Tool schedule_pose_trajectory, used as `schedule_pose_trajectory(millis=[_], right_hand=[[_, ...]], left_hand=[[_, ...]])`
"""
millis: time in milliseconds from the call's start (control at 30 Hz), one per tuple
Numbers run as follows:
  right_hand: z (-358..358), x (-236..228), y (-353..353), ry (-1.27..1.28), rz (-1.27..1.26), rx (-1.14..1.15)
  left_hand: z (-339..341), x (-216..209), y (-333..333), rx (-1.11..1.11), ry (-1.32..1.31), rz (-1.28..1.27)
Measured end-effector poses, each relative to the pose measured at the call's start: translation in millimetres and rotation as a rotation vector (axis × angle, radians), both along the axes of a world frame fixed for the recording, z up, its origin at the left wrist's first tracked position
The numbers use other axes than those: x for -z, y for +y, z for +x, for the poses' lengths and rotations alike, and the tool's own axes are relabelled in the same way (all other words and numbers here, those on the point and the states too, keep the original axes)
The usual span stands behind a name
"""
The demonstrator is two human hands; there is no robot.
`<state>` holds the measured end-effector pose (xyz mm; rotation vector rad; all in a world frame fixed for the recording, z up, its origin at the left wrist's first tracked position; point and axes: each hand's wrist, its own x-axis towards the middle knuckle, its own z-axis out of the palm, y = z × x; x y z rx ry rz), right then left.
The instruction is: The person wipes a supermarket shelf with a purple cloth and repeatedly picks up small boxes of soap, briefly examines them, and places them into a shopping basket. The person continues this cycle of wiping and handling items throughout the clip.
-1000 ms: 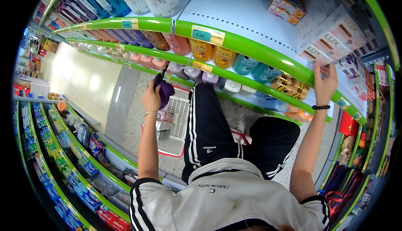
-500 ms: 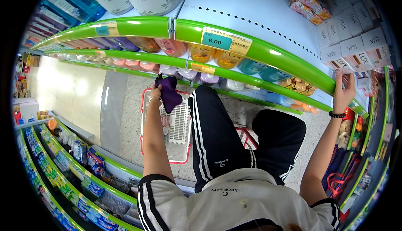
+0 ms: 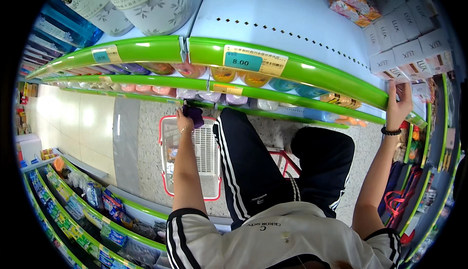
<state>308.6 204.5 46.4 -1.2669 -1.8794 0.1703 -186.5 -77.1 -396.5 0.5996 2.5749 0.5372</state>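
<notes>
Lower now, the left hand [image 3: 184,120] keeps its grip closed on a purple packet [image 3: 196,115] above the basket [image 3: 168,142]; right hand [image 3: 399,104], fingers curled, steadies white boxes [image 3: 407,57] at upper right.

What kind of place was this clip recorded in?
Most likely a supermarket aisle: green-edged shelves with price tags, stacked white boxes of goods, and a red-rimmed shopping basket on the floor.

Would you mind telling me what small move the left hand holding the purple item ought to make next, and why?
Probably a short lowering toward the basket. The left hand has its grip closed on the purple item right at the low green shelf edge, and the open red-and-white shopping basket sits on the floor directly beneath it. The right hand rests at the boxes, uninvolved.
</notes>
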Motion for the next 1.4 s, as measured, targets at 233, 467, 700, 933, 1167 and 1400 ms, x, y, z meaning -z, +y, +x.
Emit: schedule_pose_trajectory(millis=[233, 467, 700, 933, 1167, 1400], right_hand=[[-17.4, -13.0, -5.0, -0.072, 0.124, 0.007], [-18.3, -10.9, -3.5, 0.046, 0.108, -0.063], [-10.1, -5.2, 0.4, 0.002, 0.143, -0.071], [-12.3, -10.5, -1.9, 0.014, 0.178, -0.100], [-9.8, -9.6, -2.2, 0.004, 0.180, -0.081], [-10.5, -8.7, -2.7, 0.008, 0.210, -0.082]], left_hand=[[50.8, -49.2, 2.0, -0.071, 0.124, 0.289], [168.8, -281.0, 44.7, 0.545, 0.330, 0.715], [220.7, -472.2, 121.4, 0.832, 0.480, 1.051], [206.8, -522.1, 268.0, 1.015, 0.693, 0.790], [206.2, -503.6, 329.9, 1.039, 0.744, 0.597], [185.7, -499.2, 349.0, 1.075, 0.666, 0.610]])
